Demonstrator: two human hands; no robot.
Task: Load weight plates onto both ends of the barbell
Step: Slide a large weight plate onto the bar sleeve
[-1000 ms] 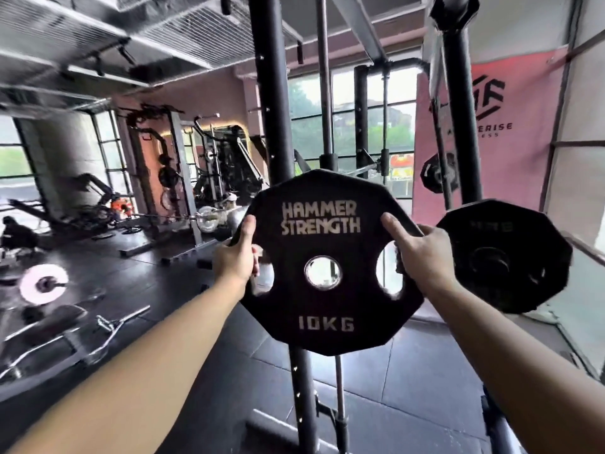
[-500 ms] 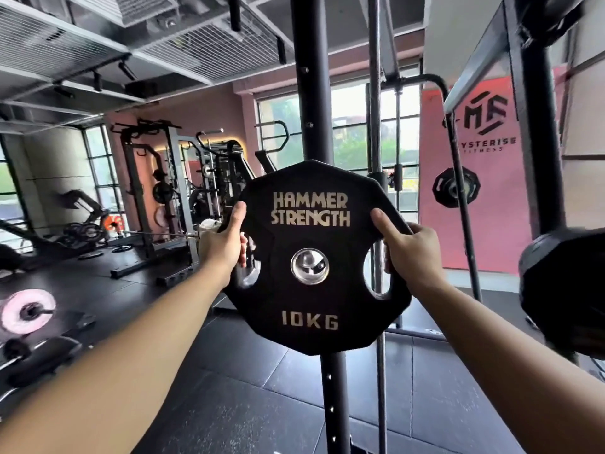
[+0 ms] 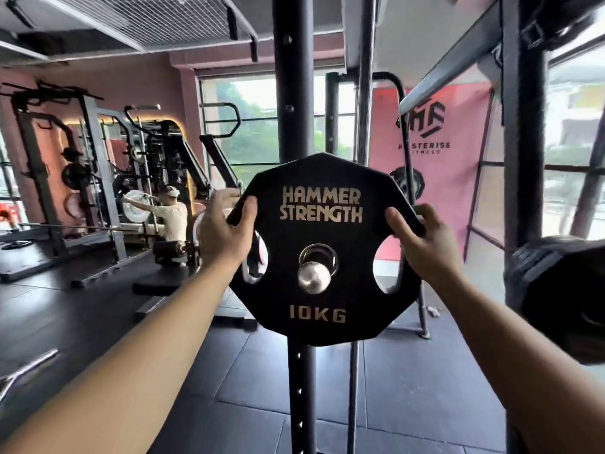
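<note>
1. The black ten-sided Hammer Strength 10KG plate (image 3: 322,250) stands upright at chest height before a black rack upright (image 3: 293,93), the chrome barbell sleeve end (image 3: 313,276) poking through its centre hole.
2. The left hand (image 3: 226,235) clamps the plate's upper left edge, thumb on its face.
3. The right hand (image 3: 425,244) clamps the upper right edge likewise, arm outstretched.

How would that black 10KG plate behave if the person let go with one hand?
The weight plate is probably heavy for its size: it is marked 10KG and both the left hand and right hand grip it. It looks rigid. With the steel sleeve end showing in its hole, it might hang rather than drop.
</note>
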